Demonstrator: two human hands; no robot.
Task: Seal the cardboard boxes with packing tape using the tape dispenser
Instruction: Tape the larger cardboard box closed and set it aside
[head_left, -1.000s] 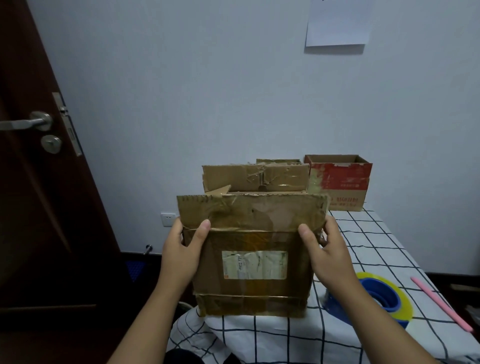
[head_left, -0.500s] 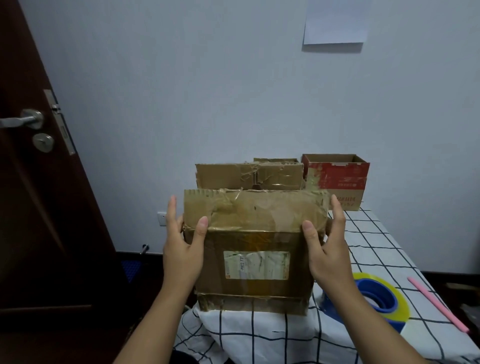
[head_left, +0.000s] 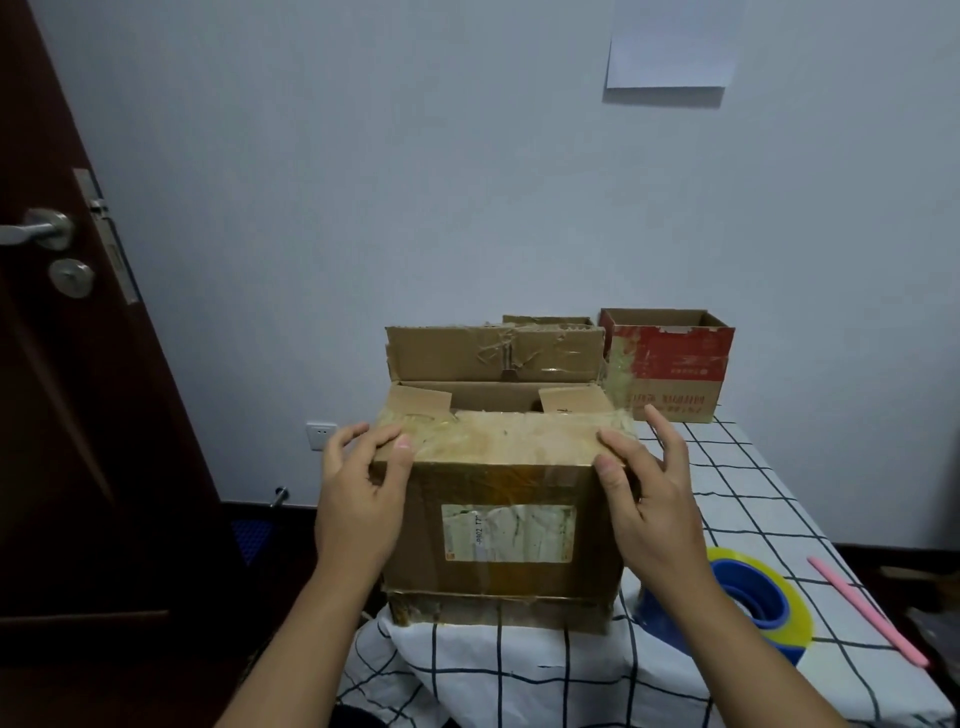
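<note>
A worn brown cardboard box (head_left: 506, 582) with a white label stands on the near left corner of the checked table (head_left: 737, 488). Its near flap (head_left: 498, 434) lies folded down flat over the top. The far flap stands upright and two small side flaps lie inside. My left hand (head_left: 358, 499) grips the flap's front left corner, thumb on top and fingers curled round the side. At the front right corner my right hand (head_left: 654, 509) presses with its thumb, fingers spread. A blue tape dispenser with yellow tape (head_left: 769, 608) sits on the table to the right, partly behind my right wrist.
A red and brown open box (head_left: 670, 364) stands at the back by the wall, with another brown box (head_left: 545, 320) behind the near one. A pink stick (head_left: 867, 605) lies at the table's right edge. A dark door (head_left: 78, 415) is on the left.
The near flap, held upright before, has been folded down flat onto the box top. Both hands moved down with it to its front corners.
</note>
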